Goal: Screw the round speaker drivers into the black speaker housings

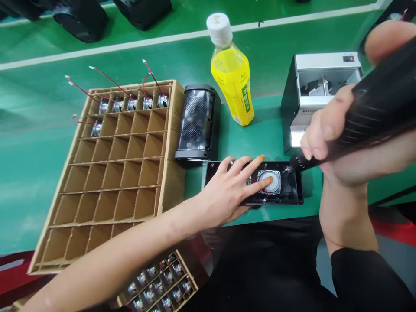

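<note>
A black speaker housing (292, 190) lies open side up near the table's front edge. Set into it is a small round speaker driver (274, 185) with a pale cone and a red wire. My left hand (227, 190) reaches across the housing and holds it, fingers spread over its left half and thumb by the front edge. One fingertip rests on the driver. In my right hand (334, 125) is a black electric screwdriver (377, 104), slanting down to the left. Its tip meets the housing just right of the driver; any screw there is too small to tell.
At left stands a cardboard divider box (180, 130) with several wired drivers in its far cells. A finished-looking black speaker (196, 121), a yellow drink bottle (232, 82) and a screw feeder machine (294, 104) stand behind the housing. Below, another box (195, 281) holds several drivers.
</note>
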Tool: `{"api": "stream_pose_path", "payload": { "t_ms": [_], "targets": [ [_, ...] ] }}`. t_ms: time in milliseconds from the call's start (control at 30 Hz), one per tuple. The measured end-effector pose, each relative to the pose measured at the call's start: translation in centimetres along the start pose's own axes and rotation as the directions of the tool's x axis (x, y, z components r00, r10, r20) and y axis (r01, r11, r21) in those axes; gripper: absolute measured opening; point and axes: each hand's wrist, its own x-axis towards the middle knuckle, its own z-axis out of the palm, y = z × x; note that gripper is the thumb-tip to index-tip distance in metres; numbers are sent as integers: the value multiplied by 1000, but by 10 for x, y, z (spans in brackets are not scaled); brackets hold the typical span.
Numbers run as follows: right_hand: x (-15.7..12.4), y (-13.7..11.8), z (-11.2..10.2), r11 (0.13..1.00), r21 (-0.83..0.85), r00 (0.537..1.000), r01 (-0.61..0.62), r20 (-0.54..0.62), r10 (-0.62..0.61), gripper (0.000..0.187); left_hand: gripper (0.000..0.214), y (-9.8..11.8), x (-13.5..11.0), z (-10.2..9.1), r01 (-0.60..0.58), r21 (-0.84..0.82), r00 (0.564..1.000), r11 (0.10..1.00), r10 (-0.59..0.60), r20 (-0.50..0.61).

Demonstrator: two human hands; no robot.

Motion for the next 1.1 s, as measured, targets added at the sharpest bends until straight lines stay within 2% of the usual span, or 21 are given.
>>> {"api": "stream_pose_path", "payload": {
  "t_ms": [67, 200, 367, 467, 633, 933, 1100],
  "targets": [
    [3, 10, 5, 999, 38, 998, 23, -54, -21, 95, 83, 0, -1, 1, -1, 1, 1000, 1000, 1, 5],
    [1, 15, 7, 984, 69, 985, -165, -30, 167, 84, 81, -1, -2, 2, 2, -12, 1000, 1000, -2, 5],
    [-1, 12, 10, 970, 112, 975, -215, -37, 221, 77, 78, -1, -2, 4, 9, -15, 1000, 1000, -9, -8],
    [0, 9, 19, 975, 110, 980, -191, -38, 196, 76, 76, -1, -3, 5, 3, -7, 1000, 1000, -3, -7],
    [-1, 7, 31, 976, 218, 999, -13, -28, 19, 68, 78, -1, -2, 3, 2, -24, 1000, 1000, -2, -5],
    [-2, 8, 32, 978, 205, 999, -27, -31, 34, 72, 81, -1, -2, 3, 4, -7, 1000, 1000, -4, 3],
    [-3, 10, 32, 967, 249, 998, 48, -44, -38, 78, 82, -3, -3, 8, -16, -16, 999, 1000, 16, -28]
  ]
}}
